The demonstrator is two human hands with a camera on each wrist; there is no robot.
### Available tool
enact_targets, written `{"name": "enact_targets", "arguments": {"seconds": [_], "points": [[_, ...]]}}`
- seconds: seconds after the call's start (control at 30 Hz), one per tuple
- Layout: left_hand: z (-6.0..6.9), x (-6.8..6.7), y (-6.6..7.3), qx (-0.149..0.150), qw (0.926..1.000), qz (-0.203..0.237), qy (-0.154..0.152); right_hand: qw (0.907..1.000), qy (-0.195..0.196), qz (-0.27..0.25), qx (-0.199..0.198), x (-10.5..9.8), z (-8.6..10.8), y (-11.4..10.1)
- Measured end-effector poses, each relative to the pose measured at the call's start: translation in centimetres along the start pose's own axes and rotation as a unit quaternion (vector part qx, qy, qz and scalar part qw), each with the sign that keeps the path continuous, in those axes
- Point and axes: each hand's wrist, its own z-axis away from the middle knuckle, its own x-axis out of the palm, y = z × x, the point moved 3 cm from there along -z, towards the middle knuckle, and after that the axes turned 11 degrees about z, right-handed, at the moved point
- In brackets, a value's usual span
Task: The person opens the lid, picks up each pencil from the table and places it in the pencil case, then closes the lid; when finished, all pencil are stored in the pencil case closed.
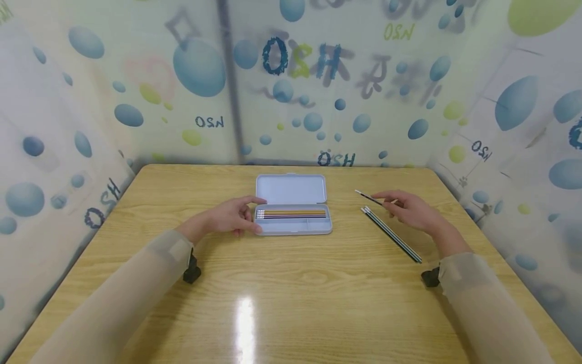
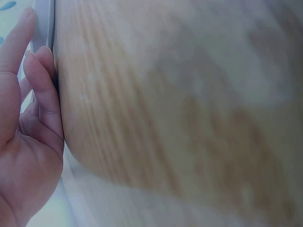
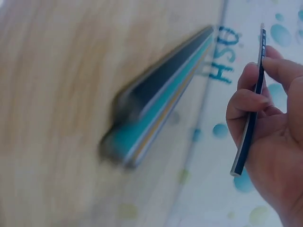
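1. Pale walls (image 1: 254,121) with blue and green drops and mirrored "H2O" lettering stand behind and beside a wood-grained desk (image 1: 309,298), which shows a bright streak of glare toward its front edge.
2. Near the back edge of the desk, about midway between its left and right edges, lies a pale blue pencil case (image 1: 282,226), its lid (image 1: 291,188) opened back toward that edge.
3. Several pencils (image 1: 295,214) lie side by side in the long rear compartment, whitish ends at the left; a partition divides the front part.
4. My left grip (image 1: 232,215) holds the case by its left end, thumb at the front left corner, index finger beside the hinge corner.
5. My right grip (image 1: 406,207) pinches a dark pencil (image 1: 368,197) between thumb and fingers, its light end aimed toward the back edge of the desk.
6. At least two more dark pencils (image 1: 391,234) lie together on the desk, between the case and the right edge, slanting toward the front right corner.
7. Beige sleeves (image 1: 150,273) cover my forearms, and a black device (image 1: 192,270) sits at each wrist.
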Motion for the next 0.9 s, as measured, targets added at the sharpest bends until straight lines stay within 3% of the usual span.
{"name": "enact_targets", "arguments": {"seconds": [0.53,0.9], "points": [[0.1,0.1,0.0,0.002,1.0000,-0.004,0.001,0.9970,-0.010,0.042,-0.064,2.1,-3.3,-5.7],[0.1,-0.1,0.0,0.004,1.0000,0.004,-0.002,0.9949,-0.027,0.032,-0.091,3.6,-5.3,-9.0]]}}
